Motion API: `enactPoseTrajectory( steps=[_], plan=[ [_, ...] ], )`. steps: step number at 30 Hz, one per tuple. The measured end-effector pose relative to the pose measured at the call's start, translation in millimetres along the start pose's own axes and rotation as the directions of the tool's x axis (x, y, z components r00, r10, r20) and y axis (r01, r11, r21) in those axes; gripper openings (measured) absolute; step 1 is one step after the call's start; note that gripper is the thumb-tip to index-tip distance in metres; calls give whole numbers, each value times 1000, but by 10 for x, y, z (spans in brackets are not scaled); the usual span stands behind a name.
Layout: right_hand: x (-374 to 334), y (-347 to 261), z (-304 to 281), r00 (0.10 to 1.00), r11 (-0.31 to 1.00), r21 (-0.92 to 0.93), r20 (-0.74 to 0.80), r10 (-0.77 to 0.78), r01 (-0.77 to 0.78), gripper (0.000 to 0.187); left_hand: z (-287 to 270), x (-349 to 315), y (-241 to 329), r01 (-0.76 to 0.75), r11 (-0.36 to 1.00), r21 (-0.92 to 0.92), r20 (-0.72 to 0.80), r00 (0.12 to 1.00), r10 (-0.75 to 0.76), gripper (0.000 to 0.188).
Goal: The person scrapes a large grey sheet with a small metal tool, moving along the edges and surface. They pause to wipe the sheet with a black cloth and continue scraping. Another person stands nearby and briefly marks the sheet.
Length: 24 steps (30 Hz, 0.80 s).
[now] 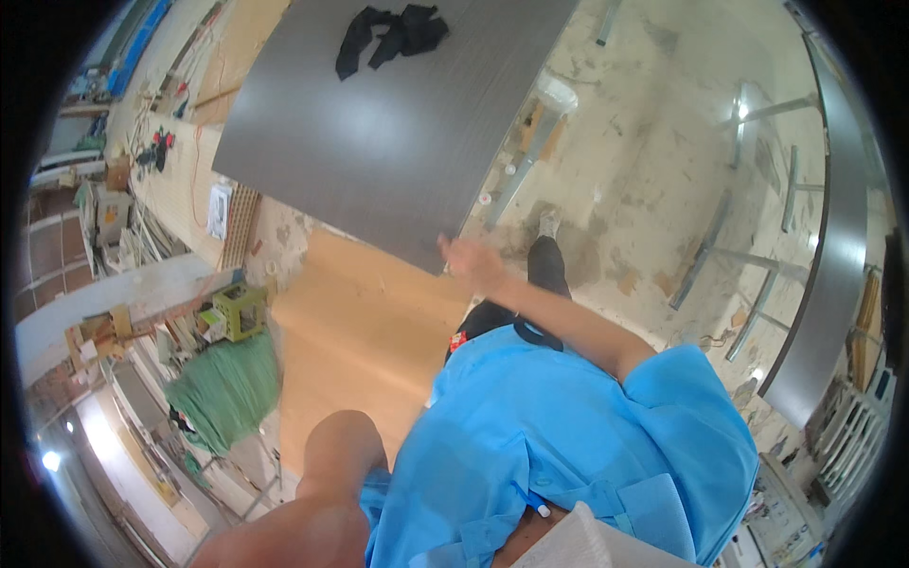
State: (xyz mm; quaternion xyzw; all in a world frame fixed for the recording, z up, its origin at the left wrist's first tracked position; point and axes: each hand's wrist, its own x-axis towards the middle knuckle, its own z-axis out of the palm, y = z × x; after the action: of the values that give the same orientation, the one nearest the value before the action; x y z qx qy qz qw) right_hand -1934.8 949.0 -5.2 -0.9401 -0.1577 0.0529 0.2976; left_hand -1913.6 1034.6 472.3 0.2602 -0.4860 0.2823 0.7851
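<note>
A large dark grey panel [350, 142] with a smooth, fine-grained face stretches away ahead of me. At its near right corner is my right hand [476, 268]; one digit lies over the top face and the others look curled at the edge, partly hidden. Only my bent left arm [322, 473] shows at lower left; its hand is out of the picture. A crumpled black cloth [393, 38] lies on the panel's far part. Below the near edge, a tan sheet [360, 322] spreads beside my legs.
Metal frame legs [701, 246] stand on the dusty floor at right, beside another long dark panel [833, 218]. A green covered bundle [227, 388] and a green stool [239, 310] are at left. My shoe [548, 222] is on the floor right of the panel.
</note>
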Motion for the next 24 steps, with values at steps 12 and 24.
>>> enactPoseTrajectory(
  steps=[12, 24],
  plan=[
    [913, 1780, -1500, 900, 912, 389, -339, 274, -131, 25, -2469, -1790, -1335, 720, -51, 692, -554, 484, -677, 42],
    [3451, 5708, -3704, 743, 905, -11, -576, 341, -425, 32, -3384, -3125, -2571, -141, -490, 860, -398, 415, -818, 64]
  ],
)
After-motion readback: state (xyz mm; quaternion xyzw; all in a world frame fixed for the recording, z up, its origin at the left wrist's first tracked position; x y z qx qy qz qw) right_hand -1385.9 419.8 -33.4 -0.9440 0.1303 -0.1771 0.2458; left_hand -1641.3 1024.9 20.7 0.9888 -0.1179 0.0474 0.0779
